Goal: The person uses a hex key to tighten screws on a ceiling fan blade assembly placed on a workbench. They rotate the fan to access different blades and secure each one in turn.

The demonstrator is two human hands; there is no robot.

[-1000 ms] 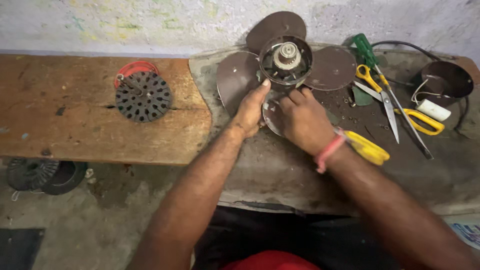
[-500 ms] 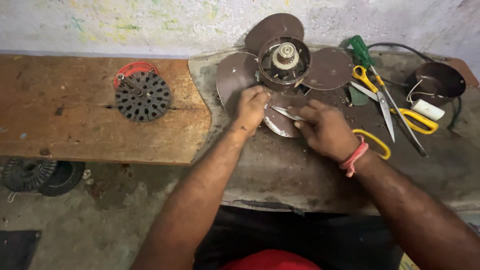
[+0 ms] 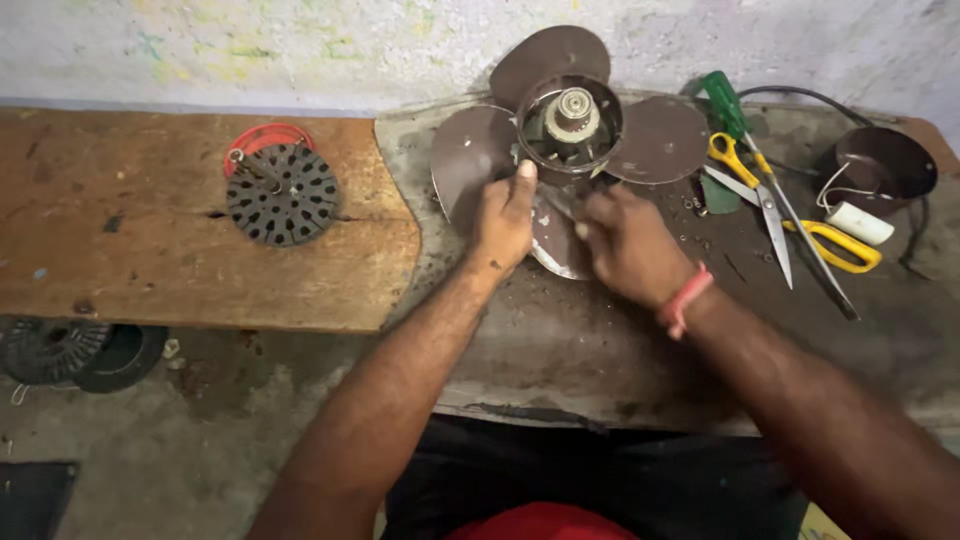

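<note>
A brown fan with several round blades lies on the stone slab, its open hub facing up with a metal shaft in the middle. My left hand rests on the near edge of the hub, thumb up against its rim. My right hand is closed just right of it, over the near blade; a thin metal piece shows between the two hands, and what the fingers grip is hidden.
A black slotted motor core on a red ring sits on the wooden board at left. Yellow-handled scissors, a green-handled screwdriver, a brown cup-shaped cover and a white part lie at right. Dark round parts sit on the floor.
My right hand has come back left toward the hub after moving right. The left hand has stayed on the hub's near edge.
</note>
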